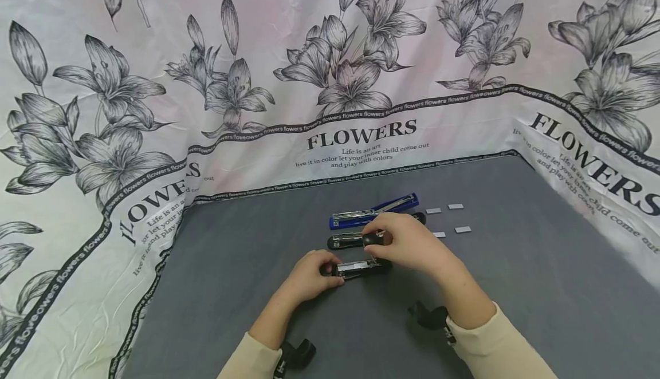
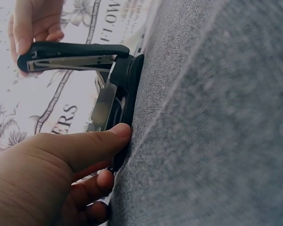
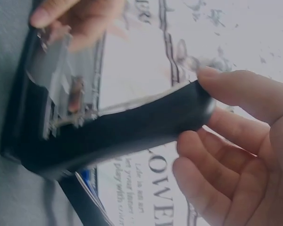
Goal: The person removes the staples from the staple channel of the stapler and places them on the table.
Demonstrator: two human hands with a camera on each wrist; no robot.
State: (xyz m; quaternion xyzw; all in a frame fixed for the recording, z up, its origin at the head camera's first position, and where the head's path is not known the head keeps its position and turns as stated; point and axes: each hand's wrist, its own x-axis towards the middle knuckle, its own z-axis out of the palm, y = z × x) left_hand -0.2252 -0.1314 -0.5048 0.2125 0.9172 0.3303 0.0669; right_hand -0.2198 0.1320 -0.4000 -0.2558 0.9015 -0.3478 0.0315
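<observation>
Left hand (image 1: 311,276) grips the base (image 2: 133,89) of the black stapler (image 2: 123,71) on the tabletop (image 1: 232,287), presumably for stability; right hand (image 1: 407,241) pinches the raised cover's (image 3: 146,122) end, apparently to expose the magazine (image 2: 104,107).

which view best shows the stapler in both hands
Left wrist view: the open stapler shows side-on, raised top and base distinct. The head view has it small, partly covered; the right wrist, close but blurred.
</observation>
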